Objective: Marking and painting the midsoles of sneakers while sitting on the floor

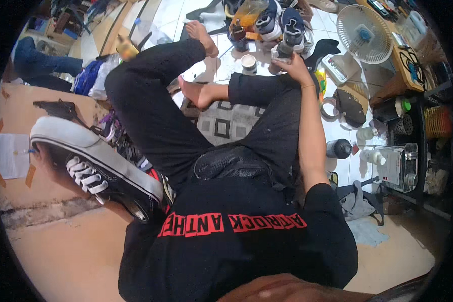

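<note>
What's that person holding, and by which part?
The right hand grips a small dark thing, perhaps a bottle, around its near end. The left hand can't be made out, so its hold can't be told.

From where I stand, the right arm (313,136) is stretched nearly straight up the right half of the frame, bare below its short sleeve. At its far end, above centre, the right hand (295,68) has its fingers bent in a firm grip. The left hand is mostly hidden at the left side, so its finger pose is unclear. Both legs are bent; the left foot (202,38) and right foot (196,94), bare, sit towards upper centre.
</note>
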Demonstrator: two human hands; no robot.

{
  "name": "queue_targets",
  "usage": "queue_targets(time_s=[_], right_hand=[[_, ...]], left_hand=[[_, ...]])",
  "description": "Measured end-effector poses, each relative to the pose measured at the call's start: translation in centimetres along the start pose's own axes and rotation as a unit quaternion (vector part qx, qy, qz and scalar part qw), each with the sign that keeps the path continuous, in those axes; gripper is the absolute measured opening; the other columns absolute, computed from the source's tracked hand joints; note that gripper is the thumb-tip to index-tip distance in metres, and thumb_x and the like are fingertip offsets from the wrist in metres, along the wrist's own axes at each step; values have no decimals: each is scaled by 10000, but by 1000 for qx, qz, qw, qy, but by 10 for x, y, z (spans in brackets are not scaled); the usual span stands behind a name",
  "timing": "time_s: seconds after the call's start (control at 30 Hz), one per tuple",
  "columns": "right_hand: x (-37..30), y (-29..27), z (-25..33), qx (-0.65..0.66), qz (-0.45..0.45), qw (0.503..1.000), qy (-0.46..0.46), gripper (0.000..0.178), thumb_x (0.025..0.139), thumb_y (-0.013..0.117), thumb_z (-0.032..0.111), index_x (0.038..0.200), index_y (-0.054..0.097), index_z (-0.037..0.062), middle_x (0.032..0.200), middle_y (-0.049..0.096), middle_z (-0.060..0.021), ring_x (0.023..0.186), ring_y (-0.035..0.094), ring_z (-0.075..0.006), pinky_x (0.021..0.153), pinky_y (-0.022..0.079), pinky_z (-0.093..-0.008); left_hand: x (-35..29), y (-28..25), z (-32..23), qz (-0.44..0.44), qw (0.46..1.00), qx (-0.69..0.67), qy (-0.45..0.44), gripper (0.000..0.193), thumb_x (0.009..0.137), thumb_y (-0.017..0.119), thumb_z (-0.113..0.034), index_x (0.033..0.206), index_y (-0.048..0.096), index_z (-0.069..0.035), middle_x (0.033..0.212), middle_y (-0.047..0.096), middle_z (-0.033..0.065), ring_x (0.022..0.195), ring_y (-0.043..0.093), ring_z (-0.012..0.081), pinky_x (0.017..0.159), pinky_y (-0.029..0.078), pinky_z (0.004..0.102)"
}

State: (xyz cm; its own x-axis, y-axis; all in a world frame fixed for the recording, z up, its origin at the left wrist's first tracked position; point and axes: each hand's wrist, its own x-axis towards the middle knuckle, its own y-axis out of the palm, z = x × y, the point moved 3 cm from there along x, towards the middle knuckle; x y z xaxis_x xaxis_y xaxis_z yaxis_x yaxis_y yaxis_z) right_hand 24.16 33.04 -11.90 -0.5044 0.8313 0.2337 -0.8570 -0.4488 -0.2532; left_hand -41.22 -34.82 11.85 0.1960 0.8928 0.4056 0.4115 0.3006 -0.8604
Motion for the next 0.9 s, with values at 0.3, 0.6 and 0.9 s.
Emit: queue_targets(time_s=[0.3, 0.6, 0.9], right_hand=[[6, 14, 13, -59, 16, 998, 4, 644, 763, 822, 316, 1232, 527, -11, 1134, 659, -148, 1028, 642, -239, 909, 503, -366], [-4, -7, 16, -75, -26, 995, 67, 642, 767, 821, 316, 1235, 543, -23, 1176, 631, -140, 1049, 624, -227, 924, 489, -356], [-49, 28, 189, -144, -45, 987, -49, 413, 791, 806, 159, 1103, 613, -29, 1019, 698, -98, 890, 658, -172, 802, 516, -321]], left_hand=[[33, 64, 133, -174, 954, -150, -194, 806, 752, 685, -225, 1398, 304, 71, 1362, 403, 212, 1304, 379, 331, 1121, 276, 399], [160, 230, 65, -328, 859, -279, -277, 554, 874, 591, -177, 1334, 424, 83, 1263, 533, 168, 1233, 482, 274, 1082, 343, 376], [244, 249, -101, -387, 717, -485, -318, 368, 938, 569, -159, 1253, 528, 26, 1166, 610, 52, 1064, 560, 132, 978, 373, 255]])
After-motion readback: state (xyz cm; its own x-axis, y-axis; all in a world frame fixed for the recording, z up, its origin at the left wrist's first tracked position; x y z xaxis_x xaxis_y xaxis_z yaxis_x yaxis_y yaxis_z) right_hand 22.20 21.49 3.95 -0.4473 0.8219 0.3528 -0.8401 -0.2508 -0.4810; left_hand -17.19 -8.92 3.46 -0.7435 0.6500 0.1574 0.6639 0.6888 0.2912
